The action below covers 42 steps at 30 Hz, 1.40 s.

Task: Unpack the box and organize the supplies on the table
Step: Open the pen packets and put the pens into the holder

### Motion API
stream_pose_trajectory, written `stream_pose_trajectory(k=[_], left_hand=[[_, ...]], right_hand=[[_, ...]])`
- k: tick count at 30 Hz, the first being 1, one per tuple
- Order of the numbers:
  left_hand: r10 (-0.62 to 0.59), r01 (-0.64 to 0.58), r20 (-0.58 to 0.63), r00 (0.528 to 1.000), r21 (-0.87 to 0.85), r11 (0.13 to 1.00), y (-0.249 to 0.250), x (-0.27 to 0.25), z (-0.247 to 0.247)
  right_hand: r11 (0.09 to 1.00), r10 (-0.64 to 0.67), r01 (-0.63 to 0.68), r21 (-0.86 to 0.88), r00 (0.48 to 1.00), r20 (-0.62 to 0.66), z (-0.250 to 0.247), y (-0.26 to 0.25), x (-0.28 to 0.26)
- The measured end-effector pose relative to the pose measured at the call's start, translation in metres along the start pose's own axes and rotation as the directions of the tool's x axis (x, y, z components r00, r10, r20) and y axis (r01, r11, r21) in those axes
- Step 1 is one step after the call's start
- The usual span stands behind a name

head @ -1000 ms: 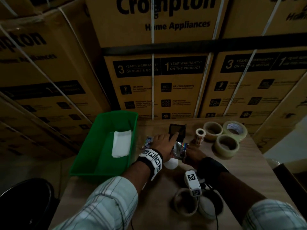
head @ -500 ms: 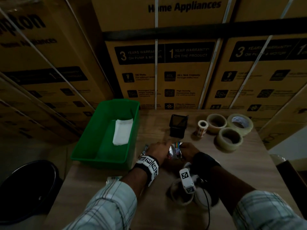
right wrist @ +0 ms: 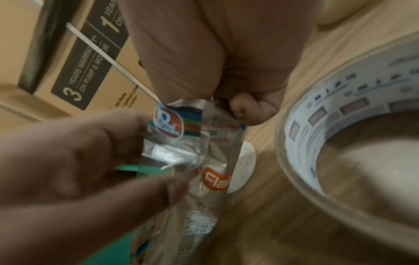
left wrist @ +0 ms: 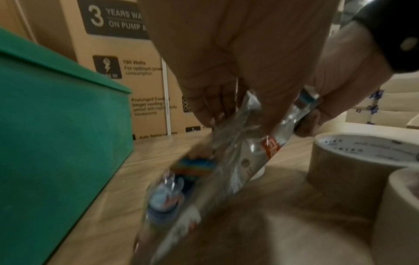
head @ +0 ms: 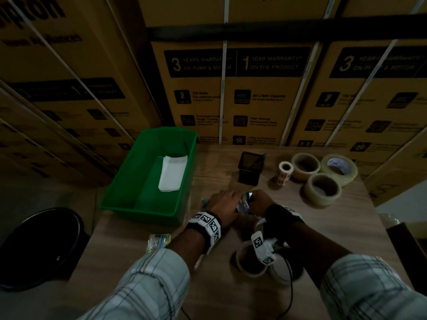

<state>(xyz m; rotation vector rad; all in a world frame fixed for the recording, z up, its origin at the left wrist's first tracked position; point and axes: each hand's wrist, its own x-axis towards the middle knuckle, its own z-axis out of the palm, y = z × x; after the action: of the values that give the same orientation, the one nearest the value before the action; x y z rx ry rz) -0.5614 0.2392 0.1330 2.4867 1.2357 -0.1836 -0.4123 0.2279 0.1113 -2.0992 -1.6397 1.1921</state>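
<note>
A clear plastic pen packet (head: 245,201) with colourful print is held just above the wooden table (head: 265,227), between my two hands. My left hand (head: 233,197) pinches its left side, and my right hand (head: 253,197) grips its right end. In the left wrist view the packet (left wrist: 229,161) slants down from my left hand's fingers (left wrist: 204,107). In the right wrist view the packet (right wrist: 204,152) hangs below my right hand's fingertips (right wrist: 243,109). The green bin (head: 138,204) at the left holds a folded white paper (head: 172,173).
A black pen holder (head: 250,168) stands behind my hands. A small label roll (head: 284,173) and three tape rolls (head: 322,189) lie at the back right. Two more tape rolls (head: 248,265) sit under my right wrist, beside a small packet (head: 158,241). Stacked cartons (head: 231,93) wall the back.
My left hand has drawn back from the black holder to the packet. Both hands now hold the packet nearer to me.
</note>
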Motion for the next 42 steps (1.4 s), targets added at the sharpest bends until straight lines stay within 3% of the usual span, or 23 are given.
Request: stream_pose_trajectory(k=[7,11,14,21,27,30,34,36,38,42], left_hand=[[0.056,-0.049,-0.083,0.995,0.078,0.996,0.015,-0.001,-0.008],[0.123,-0.117,-0.019,0.992,0.192,0.974,0.016,-0.003,-0.017],[0.094,-0.101,0.044,0.995,0.222,0.970,0.017,-0.003,-0.022],[0.104,-0.132,0.125,0.987,0.240,0.962,0.018,0.000,-0.034],[0.076,-0.098,0.110,0.991,0.215,0.972,0.007,0.006,-0.041],[0.048,-0.056,0.052,0.998,0.161,0.985,0.004,0.014,-0.047],[0.013,-0.017,0.032,0.999,0.150,0.988,-0.001,0.023,-0.051],[0.016,-0.019,0.023,1.000,0.146,0.989,-0.004,0.027,-0.051],[0.026,-0.031,0.035,0.999,0.145,0.989,-0.005,0.028,-0.050],[0.028,-0.031,0.021,0.999,0.139,0.990,-0.006,0.029,-0.045]], right_hand=[[1.000,0.018,-0.018,0.003,0.998,-0.063,0.002,0.000,-0.002],[0.991,-0.110,0.104,-0.079,0.991,-0.074,-0.004,0.000,-0.011],[0.986,-0.161,0.157,-0.061,0.985,-0.060,-0.007,0.004,-0.012],[0.980,-0.186,0.183,-0.071,0.982,-0.037,-0.013,0.008,-0.018],[0.991,-0.135,0.131,-0.032,0.968,-0.211,-0.054,0.012,-0.027],[0.986,-0.158,0.168,-0.002,0.921,-0.356,-0.088,0.007,-0.032],[0.962,-0.230,0.271,-0.025,0.760,-0.608,-0.119,-0.009,-0.034],[0.957,-0.278,0.261,-0.125,0.709,-0.648,-0.125,-0.017,-0.027],[0.958,-0.287,0.209,-0.197,0.720,-0.632,-0.125,-0.025,-0.016],[0.953,-0.253,0.114,-0.282,0.810,-0.528,-0.110,-0.030,0.004]])
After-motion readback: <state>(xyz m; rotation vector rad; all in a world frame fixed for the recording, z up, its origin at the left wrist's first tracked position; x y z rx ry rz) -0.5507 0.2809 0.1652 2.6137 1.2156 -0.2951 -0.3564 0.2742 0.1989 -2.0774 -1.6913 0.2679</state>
